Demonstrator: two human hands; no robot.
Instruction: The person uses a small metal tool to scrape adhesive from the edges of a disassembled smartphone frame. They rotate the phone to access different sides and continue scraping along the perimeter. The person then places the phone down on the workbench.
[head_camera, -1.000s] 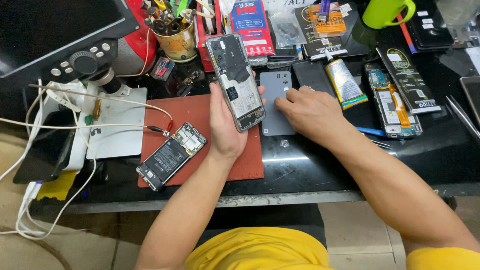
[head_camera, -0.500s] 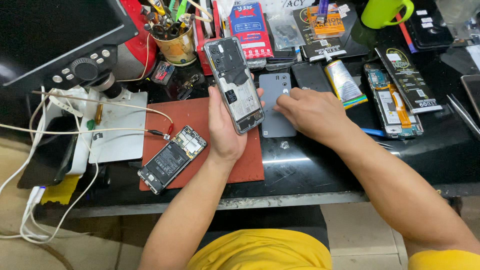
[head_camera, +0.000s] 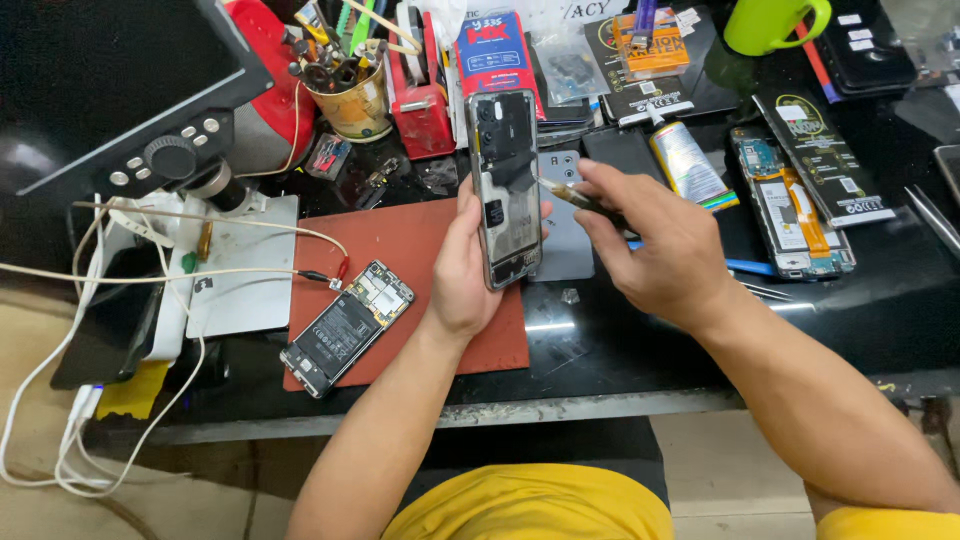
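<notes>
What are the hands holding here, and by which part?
Left hand grips the opened phone by its lower long edges. Right hand pinches a thin tool near its rear end.

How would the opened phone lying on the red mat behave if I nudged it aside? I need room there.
The opened phone lies flat on the red mat, so it would probably slide, not roll or tip. Its back is off and its inner parts are bare, so it is likely fragile; push its edge.

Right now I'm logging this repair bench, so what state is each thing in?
Phone: back off, upright in left hand.
Tool: gripped by right hand, tip at phone's edge.
Second phone: opened, lying on red mat.
Green mug: upright.
</notes>
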